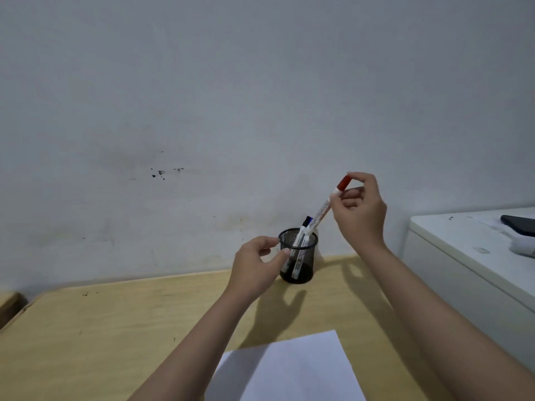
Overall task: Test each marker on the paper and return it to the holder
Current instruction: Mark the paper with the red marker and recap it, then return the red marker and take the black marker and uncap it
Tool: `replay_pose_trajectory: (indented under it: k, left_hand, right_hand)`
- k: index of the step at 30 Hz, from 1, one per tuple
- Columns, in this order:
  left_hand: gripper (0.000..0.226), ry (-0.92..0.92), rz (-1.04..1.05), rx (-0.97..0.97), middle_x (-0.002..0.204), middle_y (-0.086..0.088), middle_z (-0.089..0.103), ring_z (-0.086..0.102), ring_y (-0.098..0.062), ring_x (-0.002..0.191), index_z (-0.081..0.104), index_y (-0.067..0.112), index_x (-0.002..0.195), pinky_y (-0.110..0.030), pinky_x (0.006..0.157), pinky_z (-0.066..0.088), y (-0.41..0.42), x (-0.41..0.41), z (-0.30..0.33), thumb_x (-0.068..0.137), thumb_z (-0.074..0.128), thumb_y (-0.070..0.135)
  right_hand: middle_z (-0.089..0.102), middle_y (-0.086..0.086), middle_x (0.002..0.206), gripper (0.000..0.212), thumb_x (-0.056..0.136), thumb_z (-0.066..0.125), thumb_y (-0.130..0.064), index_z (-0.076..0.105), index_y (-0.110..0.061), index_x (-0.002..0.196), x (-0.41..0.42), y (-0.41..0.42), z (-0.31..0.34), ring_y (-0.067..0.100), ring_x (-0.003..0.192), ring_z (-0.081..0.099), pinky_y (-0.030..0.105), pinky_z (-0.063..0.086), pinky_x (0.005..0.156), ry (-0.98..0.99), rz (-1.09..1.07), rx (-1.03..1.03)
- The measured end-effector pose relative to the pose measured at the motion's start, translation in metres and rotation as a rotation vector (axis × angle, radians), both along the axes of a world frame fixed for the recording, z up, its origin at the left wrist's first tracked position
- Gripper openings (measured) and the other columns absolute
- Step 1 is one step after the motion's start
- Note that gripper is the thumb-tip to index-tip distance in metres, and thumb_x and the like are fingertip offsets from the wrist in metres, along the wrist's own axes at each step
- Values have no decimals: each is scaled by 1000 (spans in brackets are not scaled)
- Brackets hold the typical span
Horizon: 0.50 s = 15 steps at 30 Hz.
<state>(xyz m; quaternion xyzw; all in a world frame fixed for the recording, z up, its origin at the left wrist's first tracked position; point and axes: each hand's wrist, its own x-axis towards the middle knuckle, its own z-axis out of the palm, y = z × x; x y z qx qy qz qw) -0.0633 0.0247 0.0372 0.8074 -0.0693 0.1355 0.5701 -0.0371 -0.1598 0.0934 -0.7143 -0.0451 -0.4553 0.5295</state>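
A black mesh holder [302, 272] stands at the back of the wooden desk, by the wall. My left hand [256, 269] touches its left rim with thumb and fingertips. My right hand [360, 211] pinches the red-capped end of a white marker [321, 211], which tilts up to the right with its lower end inside the holder. A second white marker with a dark blue cap [304, 227] leans in the holder. A white sheet of paper [292, 371] lies on the desk near me, between my forearms.
The desk [115, 328] meets a grey wall at the back. To the right stands a white cabinet [469, 256] with a dark phone [519, 224] and a white object on top.
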Motion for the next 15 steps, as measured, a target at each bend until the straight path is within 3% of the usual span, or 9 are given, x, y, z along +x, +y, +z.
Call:
replay_pose_trajectory:
  k: [3,7,11,15]
  left_hand:
    - [36,-32,54,100,117,0,63,57,-15,109,63,15,110,-23,85,41,-14,29,-8,78,69,32]
    - [45,-96,87,207,122,-6,60,55,-21,115,60,10,117,-27,93,41,-26,57,-17,79,67,35]
    - [40,-92,82,255,115,-6,62,57,-21,108,64,11,110,-26,84,42,-31,72,-27,79,67,36]
    - [44,-76,103,231,116,-1,62,58,-18,105,64,14,111,-28,83,48,-30,75,-32,76,69,40]
  right_hand:
    - [57,-4,59,30,78,63,-6,55,-18,104,27,2,-16,2,49,56,11,44,54,170,-2,-75]
    - [60,5,59,29,78,60,-4,52,-17,102,49,5,-37,14,55,57,18,43,50,432,30,-209]
    - [61,11,79,30,72,61,-5,53,-12,100,64,5,-54,24,72,59,32,46,60,577,32,-283]
    - [53,10,106,34,76,64,-17,56,-13,109,72,5,-59,26,99,53,39,49,79,522,-105,-420]
